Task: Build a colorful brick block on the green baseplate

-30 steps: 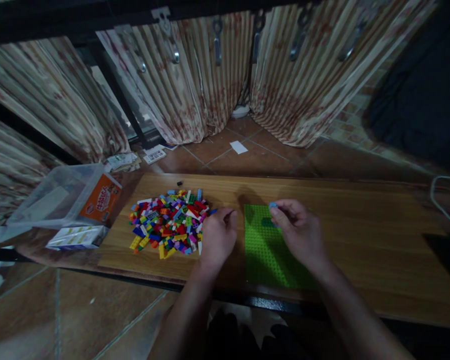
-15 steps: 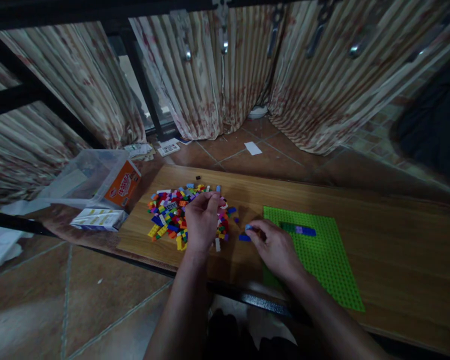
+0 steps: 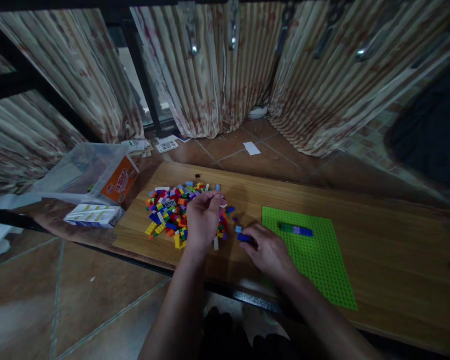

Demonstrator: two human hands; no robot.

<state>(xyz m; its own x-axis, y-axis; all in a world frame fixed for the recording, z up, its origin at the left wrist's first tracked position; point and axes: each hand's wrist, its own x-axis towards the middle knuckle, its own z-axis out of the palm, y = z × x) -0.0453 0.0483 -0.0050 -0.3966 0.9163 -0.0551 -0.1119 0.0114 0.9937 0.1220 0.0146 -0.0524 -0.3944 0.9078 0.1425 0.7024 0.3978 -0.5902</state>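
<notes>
Over the right side of a heap of colourful building bricks, my left hand is closed in a pinch; whatever is between its fingertips is hidden or too small to name. My right hand has thumb and fingers around the end of a dark blue brick low over the table. Just beyond that brick lies a small light blue brick. To the right is a green baseplate, partly behind my right forearm. A row of dark green, purple and blue bricks sits on it.
The wooden table carries the bricks and baseplate. Left of it stand a clear plastic bin with an orange label and a white box. Striped curtains hang behind, and a white paper lies on the floor.
My right hand has let go of the light blue brick, which now rests on the table, and has closed on the dark blue brick. My left hand stays nearly in place over the heap.
</notes>
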